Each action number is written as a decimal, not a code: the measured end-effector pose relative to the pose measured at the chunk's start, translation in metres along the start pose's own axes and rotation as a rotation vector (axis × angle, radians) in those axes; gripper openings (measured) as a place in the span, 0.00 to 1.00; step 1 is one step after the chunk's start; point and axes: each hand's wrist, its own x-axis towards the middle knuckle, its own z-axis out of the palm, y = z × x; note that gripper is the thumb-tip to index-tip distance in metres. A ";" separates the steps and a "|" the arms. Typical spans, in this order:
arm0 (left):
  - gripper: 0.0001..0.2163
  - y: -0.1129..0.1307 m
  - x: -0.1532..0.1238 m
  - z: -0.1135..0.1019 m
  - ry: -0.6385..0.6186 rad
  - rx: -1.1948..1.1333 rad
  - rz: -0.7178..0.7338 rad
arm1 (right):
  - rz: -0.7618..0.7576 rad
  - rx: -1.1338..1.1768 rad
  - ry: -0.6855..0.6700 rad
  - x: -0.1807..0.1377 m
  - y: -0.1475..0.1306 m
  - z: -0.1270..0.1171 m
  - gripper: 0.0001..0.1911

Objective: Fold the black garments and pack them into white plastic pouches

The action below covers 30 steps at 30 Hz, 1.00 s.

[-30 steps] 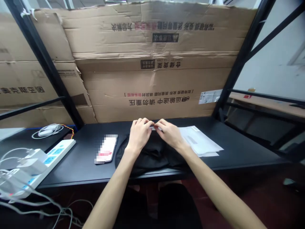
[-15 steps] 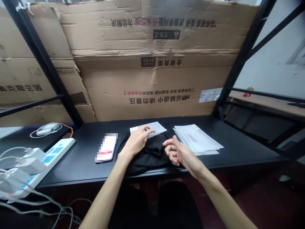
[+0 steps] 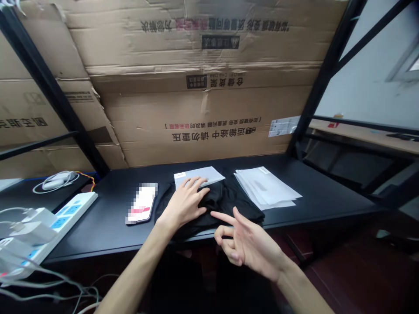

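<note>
1. Looking beyond your left hand [image 3: 185, 205] and right hand [image 3: 248, 242], you face large sheets of printed cardboard [image 3: 203, 109] standing well past your fingertips, behind black metal shelf uprights [image 3: 55, 96].
2. Below your fingers runs a black desk [image 3: 321, 196]; your left palm is over it, and your right hand hangs just off its front edge.
3. Well left of your left fingers, a white power strip [image 3: 70, 213] lies at the desk's corner, with white chargers [image 3: 32, 231] plugged in and wires trailing down.
4. Directly under your left fingers lies a rumpled black cloth [image 3: 235, 205], which stretches toward your right fingertips without touching them.
5. A stack of white envelopes [image 3: 265, 187] sits on the desk, beyond and to the right of your right fingers, apart from them.
6. A single white envelope [image 3: 203, 175] lies just ahead of your left fingers, its near edge under their tips.
7. A phone [image 3: 140, 205], its screen blurred, lies just left of your left hand.
8. Your left fingers spread wide and flat, holding nothing. Your right index finger [image 3: 222, 217] stretches straight toward your left hand, the other fingers curl loosely, and that hand holds nothing.
</note>
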 end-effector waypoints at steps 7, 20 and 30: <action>0.12 -0.002 0.017 0.005 0.029 -0.037 0.019 | 0.003 0.046 -0.014 0.004 0.007 0.003 0.36; 0.10 -0.026 0.044 0.003 0.144 -0.313 -0.337 | -0.207 0.108 0.147 0.053 -0.012 0.024 0.13; 0.09 0.012 0.043 -0.015 0.289 -0.333 -0.531 | -0.414 -0.135 0.326 0.092 -0.028 0.012 0.18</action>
